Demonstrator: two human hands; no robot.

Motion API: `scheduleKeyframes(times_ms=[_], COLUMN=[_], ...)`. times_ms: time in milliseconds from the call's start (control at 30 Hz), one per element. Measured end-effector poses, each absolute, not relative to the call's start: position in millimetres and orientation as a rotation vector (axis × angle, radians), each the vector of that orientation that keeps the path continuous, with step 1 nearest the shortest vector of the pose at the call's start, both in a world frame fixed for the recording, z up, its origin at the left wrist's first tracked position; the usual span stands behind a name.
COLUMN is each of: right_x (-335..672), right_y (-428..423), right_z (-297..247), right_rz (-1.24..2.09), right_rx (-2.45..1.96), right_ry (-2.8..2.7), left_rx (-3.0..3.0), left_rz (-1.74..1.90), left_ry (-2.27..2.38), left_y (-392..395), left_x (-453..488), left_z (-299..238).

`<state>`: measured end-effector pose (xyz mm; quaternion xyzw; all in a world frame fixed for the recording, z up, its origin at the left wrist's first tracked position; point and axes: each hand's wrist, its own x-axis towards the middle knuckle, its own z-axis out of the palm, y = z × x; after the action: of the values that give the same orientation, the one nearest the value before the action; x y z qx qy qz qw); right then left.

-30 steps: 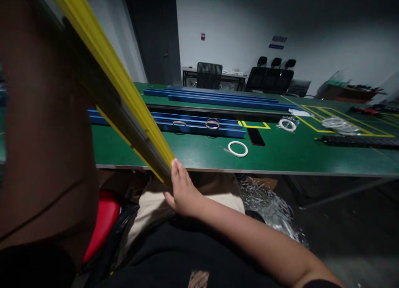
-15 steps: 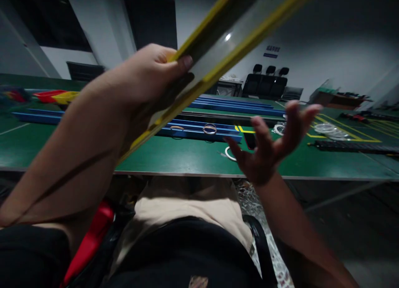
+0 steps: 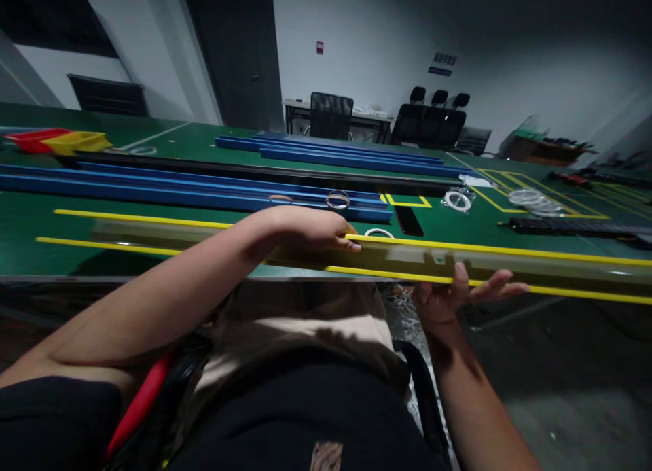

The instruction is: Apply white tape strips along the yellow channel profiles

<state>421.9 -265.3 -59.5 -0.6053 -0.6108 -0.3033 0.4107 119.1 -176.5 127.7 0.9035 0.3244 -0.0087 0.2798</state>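
Note:
A long see-through strip with yellow edges (image 3: 397,255) lies nearly level across my view, over the near edge of the green table and past it on the right. My left hand (image 3: 310,230) is closed on the strip's far edge near the middle, thumb towards me; its other fingers are mostly hidden. Palm up, my right hand (image 3: 451,298) is at the strip's lower edge with its fingers stretched and spread. One fingertip overlaps the strip; whether it bears any weight I cannot tell.
Blue channel rails (image 3: 204,194) and a long black rail (image 3: 285,174) lie behind the strip on the table (image 3: 168,267). Near the right hand are a phone (image 3: 408,221), a white ring (image 3: 379,233) and a bagged roll (image 3: 458,200). Red (image 3: 38,140) and yellow bins (image 3: 76,143) stand far left.
The strip has swung down from a steep slant to nearly level, my left hand moving right and down with it. My right hand has lowered and turned to the strip's lower edge.

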Motion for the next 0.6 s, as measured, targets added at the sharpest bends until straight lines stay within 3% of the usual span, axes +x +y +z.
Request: scheduleKeyframes(times_ms=[100, 233, 400, 600], right_x=[431, 439, 441, 426], right_y=[-260, -248, -238, -242], right_z=[-78, -97, -122, -106], right_rz=[-0.919, -0.847, -0.766, -0.627], right_rx=[-1.53, -1.66, -1.646, -1.62], right_ry=[-1.342, -1.426, -1.509, -1.623], left_rx=[2.411, 2.386, 2.55, 2.734], left_rz=[0.007, 0.093, -0.094, -0.076], left_ry=[0.887, 0.962, 0.944, 0.867], left_y=[-170, -160, -144, -122], left_x=[126, 133, 139, 141], left_z=[106, 80, 50, 28])
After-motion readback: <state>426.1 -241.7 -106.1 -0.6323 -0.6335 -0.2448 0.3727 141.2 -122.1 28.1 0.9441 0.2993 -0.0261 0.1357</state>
